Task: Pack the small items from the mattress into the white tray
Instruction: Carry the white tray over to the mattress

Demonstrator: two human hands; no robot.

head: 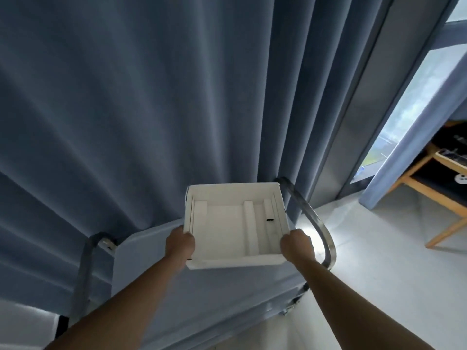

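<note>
Both hands hold the white tray [235, 226] out in front of the blue curtain [151, 109]. The left hand [180, 245] has its fingers clamped on the tray's near left corner, and the right hand [298, 245] grips the near right corner. Raised white dividers split the tray's floor into sections. A wooden shelf [429, 183] stands at the far right.

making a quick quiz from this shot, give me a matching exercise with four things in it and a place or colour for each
Things:
1. white tray
2. left hand
3. curtain
4. wooden stand

Descriptions:
A. blue-grey, hanging in folds behind
B. far right, beside the window
C. held by both hands, no loose items visible inside
D. gripping the tray's near left corner

Pairs: 1-C, 2-D, 3-A, 4-B
</note>
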